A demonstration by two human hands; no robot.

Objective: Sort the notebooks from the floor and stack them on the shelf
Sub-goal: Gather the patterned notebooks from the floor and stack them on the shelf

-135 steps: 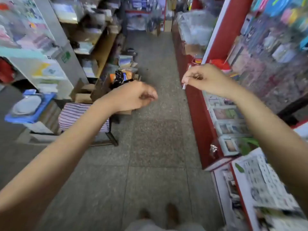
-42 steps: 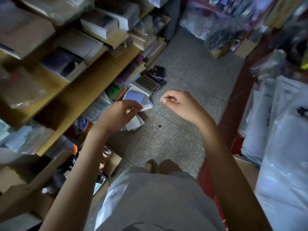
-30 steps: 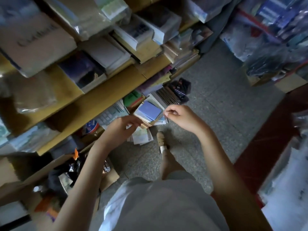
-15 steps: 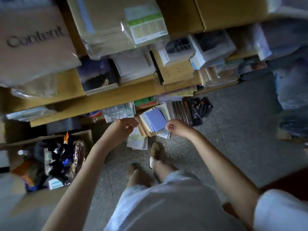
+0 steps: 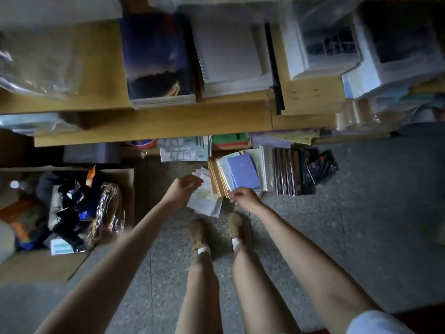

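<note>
At centre frame, my left hand (image 5: 183,189) is hovering loose-fingered over pale notebooks (image 5: 204,200); my right hand (image 5: 243,197) is curling at the purple notebook (image 5: 243,171) pile, pinch unclear.

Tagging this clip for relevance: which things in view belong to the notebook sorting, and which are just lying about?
Job: purple notebook, floor pile under it, pale booklets, wooden shelf, left hand, right hand.
Lying about: cardboard box of bags, dark packets, keyboard-print pack.
</note>
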